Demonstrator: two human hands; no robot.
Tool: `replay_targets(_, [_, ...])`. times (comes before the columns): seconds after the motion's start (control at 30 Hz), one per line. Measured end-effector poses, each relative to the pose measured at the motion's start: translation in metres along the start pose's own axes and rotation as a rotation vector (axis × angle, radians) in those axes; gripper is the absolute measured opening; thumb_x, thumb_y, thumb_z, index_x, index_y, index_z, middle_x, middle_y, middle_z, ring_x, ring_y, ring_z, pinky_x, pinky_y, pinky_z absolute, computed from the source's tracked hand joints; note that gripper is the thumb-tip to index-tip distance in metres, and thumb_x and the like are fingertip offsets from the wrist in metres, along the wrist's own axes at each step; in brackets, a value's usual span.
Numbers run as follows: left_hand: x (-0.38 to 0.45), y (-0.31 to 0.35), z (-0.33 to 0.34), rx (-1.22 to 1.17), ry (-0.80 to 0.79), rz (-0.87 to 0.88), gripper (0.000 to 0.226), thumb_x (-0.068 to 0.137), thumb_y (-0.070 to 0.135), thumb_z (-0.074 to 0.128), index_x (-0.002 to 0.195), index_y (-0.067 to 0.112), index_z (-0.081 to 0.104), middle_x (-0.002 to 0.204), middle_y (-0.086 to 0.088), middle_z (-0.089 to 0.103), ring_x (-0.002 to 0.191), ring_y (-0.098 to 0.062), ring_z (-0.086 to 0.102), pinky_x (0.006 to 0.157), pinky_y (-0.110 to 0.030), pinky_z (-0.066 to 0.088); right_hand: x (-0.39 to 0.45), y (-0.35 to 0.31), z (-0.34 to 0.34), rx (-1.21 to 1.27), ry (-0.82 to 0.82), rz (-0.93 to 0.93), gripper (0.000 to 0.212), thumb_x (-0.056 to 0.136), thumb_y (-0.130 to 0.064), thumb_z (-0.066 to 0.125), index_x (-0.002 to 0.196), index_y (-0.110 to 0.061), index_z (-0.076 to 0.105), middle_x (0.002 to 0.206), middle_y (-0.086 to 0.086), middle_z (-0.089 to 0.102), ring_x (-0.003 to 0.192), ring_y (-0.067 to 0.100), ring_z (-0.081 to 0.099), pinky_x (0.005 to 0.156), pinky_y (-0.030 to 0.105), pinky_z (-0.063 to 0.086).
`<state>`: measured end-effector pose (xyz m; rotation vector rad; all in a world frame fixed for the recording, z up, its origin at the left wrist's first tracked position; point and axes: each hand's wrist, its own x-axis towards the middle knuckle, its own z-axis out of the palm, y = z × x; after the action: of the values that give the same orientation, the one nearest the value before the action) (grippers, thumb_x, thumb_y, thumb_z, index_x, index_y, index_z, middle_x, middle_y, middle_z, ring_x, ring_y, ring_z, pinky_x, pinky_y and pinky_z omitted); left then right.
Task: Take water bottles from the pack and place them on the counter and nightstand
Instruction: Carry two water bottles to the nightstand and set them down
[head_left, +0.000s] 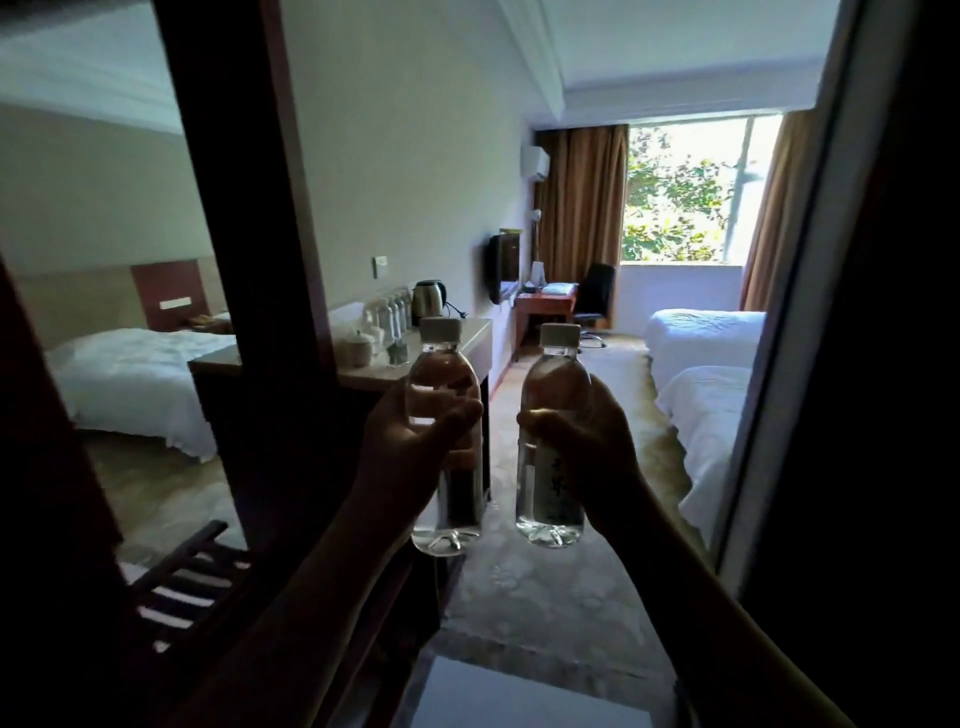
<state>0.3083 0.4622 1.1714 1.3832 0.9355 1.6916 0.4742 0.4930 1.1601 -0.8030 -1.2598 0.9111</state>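
I hold two clear water bottles with white caps upright in front of me. My left hand (410, 441) is wrapped around the left bottle (441, 374). My right hand (582, 441) grips the right bottle (553, 384). Beyond them the pale counter (467, 332) runs along the left wall. Several more bottles (392, 314) stand on it in a row, beside a steel kettle (430, 299) and white cups (358, 348). No nightstand or bottle pack is clearly visible from here.
A dark wooden frame with a mirror (119, 291) stands at my left. A dark door edge (883, 312) is on my right. Two white beds (706, 364) lie right, a desk (545, 299) and black chair (595, 296) near the window. Patterned carpet (545, 571) lies ahead.
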Motion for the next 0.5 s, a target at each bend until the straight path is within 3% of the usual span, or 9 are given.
replay_targets(0.1, [0.037, -0.022, 0.048, -0.014, -0.056, 0.004, 0.035, 0.060, 0.031, 0.082, 0.093, 0.028, 0.071, 0.081, 0.000, 0.072, 0.073, -0.022, 0.071, 0.056, -0.031, 0.057, 0.041, 0.009, -0.046, -0.065, 0.064, -0.019, 0.054, 0.050, -0.028, 0.082, 0.095, -0.009, 0.060, 0.080, 0.005, 0.065, 0.071, 0.021, 0.063, 0.066, 0.042, 0.056])
replay_targets(0.23, [0.082, -0.047, 0.089, -0.008, -0.112, 0.007, 0.047, 0.057, 0.041, 0.081, 0.099, 0.024, 0.069, 0.093, -0.008, 0.073, 0.079, -0.030, 0.073, 0.060, -0.035, 0.059, 0.087, 0.020, -0.088, -0.091, 0.127, -0.016, 0.043, 0.054, -0.020, 0.080, 0.093, -0.018, 0.062, 0.083, 0.008, 0.067, 0.077, 0.035, 0.067, 0.073, 0.055, 0.058])
replay_targets(0.4, [0.141, -0.091, 0.112, -0.030, -0.137, -0.014, 0.037, 0.056, 0.045, 0.080, 0.090, 0.034, 0.073, 0.092, -0.008, 0.073, 0.080, -0.029, 0.073, 0.065, -0.040, 0.061, 0.143, 0.046, -0.118, -0.104, 0.184, -0.008, 0.043, 0.054, -0.018, 0.079, 0.092, -0.019, 0.060, 0.085, 0.014, 0.067, 0.078, 0.043, 0.067, 0.069, 0.054, 0.058])
replay_targets(0.5, [0.184, -0.124, 0.116, -0.007, -0.147, -0.028, 0.039, 0.058, 0.048, 0.079, 0.093, 0.032, 0.072, 0.094, -0.010, 0.074, 0.083, -0.031, 0.074, 0.068, -0.045, 0.063, 0.183, 0.072, -0.126, -0.104, 0.218, 0.003, 0.041, 0.055, -0.018, 0.079, 0.092, -0.018, 0.060, 0.084, 0.014, 0.066, 0.077, 0.045, 0.067, 0.070, 0.060, 0.057])
